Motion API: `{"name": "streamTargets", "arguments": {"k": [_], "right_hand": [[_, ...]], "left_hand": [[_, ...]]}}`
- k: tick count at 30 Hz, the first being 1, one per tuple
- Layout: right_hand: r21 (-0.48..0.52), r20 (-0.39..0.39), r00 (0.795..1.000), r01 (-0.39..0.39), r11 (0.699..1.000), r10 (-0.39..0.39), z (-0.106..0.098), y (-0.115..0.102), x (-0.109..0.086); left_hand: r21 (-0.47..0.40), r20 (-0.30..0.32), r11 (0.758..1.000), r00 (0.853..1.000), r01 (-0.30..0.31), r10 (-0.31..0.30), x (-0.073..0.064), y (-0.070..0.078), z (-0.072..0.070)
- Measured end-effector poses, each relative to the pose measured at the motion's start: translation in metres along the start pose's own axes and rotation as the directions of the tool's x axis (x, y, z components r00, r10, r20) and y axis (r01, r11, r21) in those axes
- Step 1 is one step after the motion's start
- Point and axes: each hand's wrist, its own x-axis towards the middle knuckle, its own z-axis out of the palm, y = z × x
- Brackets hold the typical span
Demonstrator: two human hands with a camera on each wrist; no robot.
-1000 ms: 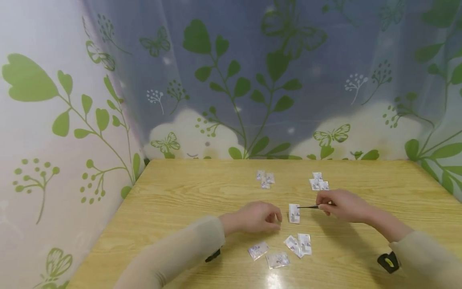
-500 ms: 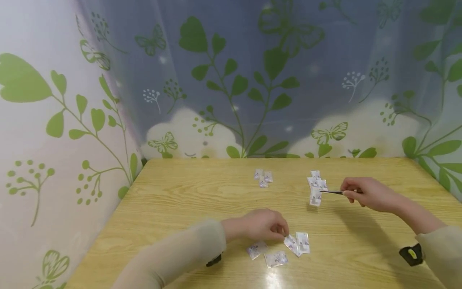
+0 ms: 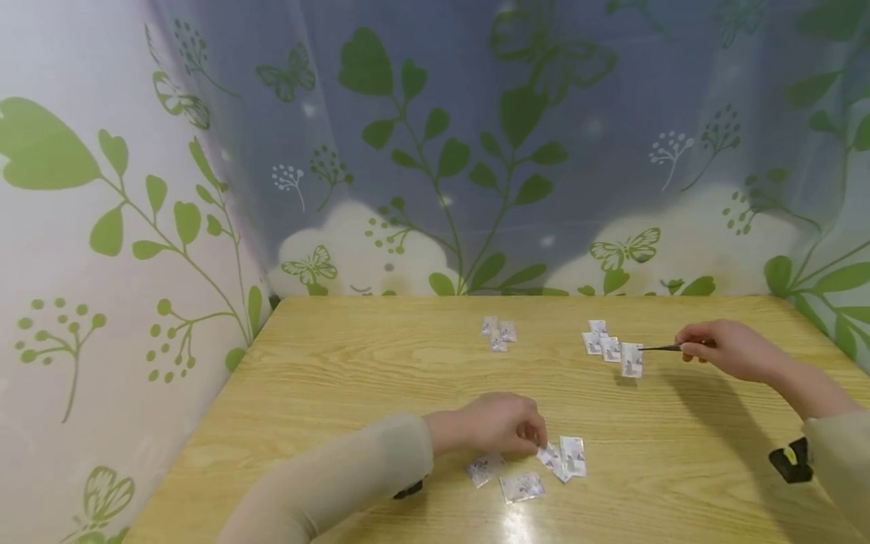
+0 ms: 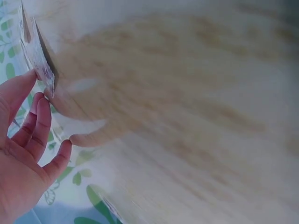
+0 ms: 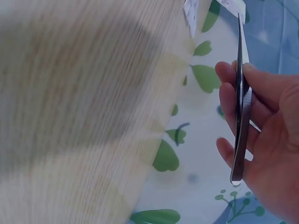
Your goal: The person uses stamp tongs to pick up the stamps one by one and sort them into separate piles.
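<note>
My right hand (image 3: 730, 349) grips a pair of dark metal tweezers (image 5: 241, 102), thumb on one side and fingers on the other. The tweezers' tips hold a small white printed packet (image 3: 632, 361) by its edge, above the table with its shadow below. That packet hangs just right of a far-right cluster of packets (image 3: 593, 343). My left hand (image 3: 499, 423) is low over the near packets, thumb and fingertips pinching the corner of one slanted packet (image 4: 43, 65). Another upright packet (image 3: 573, 456) lies beside it.
Two more packets lie nearer to me, a tilted one (image 3: 485, 469) and a wide one (image 3: 522, 487). A second cluster of packets (image 3: 499, 333) sits at the far middle of the wooden table (image 3: 326, 363). A patterned curtain (image 3: 421, 249) borders the table's far edge.
The right hand has carried the tweezers and their packet right and away from me, past the far-right cluster. The left hand has come down to the slanted near packet.
</note>
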Motion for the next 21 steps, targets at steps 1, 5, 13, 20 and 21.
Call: {"name": "streamTargets", "arguments": {"k": [1,5,13,20,21], "right_hand": [[-0.013,-0.007,1.000,-0.006,1.000,0.006,-0.001,0.002,0.002],[-0.033,-0.020,0.999,-0.027,0.999,0.026,-0.003,0.007,0.014],[-0.087,-0.034,0.998,-0.052,0.995,0.049,-0.003,0.015,0.035],[-0.101,-0.036,0.997,-0.070,0.992,0.066,0.001,0.021,0.042],[-0.101,-0.035,0.997,-0.072,0.992,0.068,0.002,0.022,0.043]], "left_hand": [[0.003,0.001,1.000,1.000,-0.001,0.001,0.000,0.000,0.000],[0.003,0.002,1.000,1.000,0.003,-0.003,0.000,-0.001,-0.001],[-0.018,0.000,1.000,1.000,0.016,-0.016,0.000,-0.002,0.001],[0.026,0.000,1.000,1.000,0.018,-0.018,0.000,0.000,0.001],[0.026,0.000,1.000,1.000,0.018,-0.018,-0.001,0.000,0.001]]}}
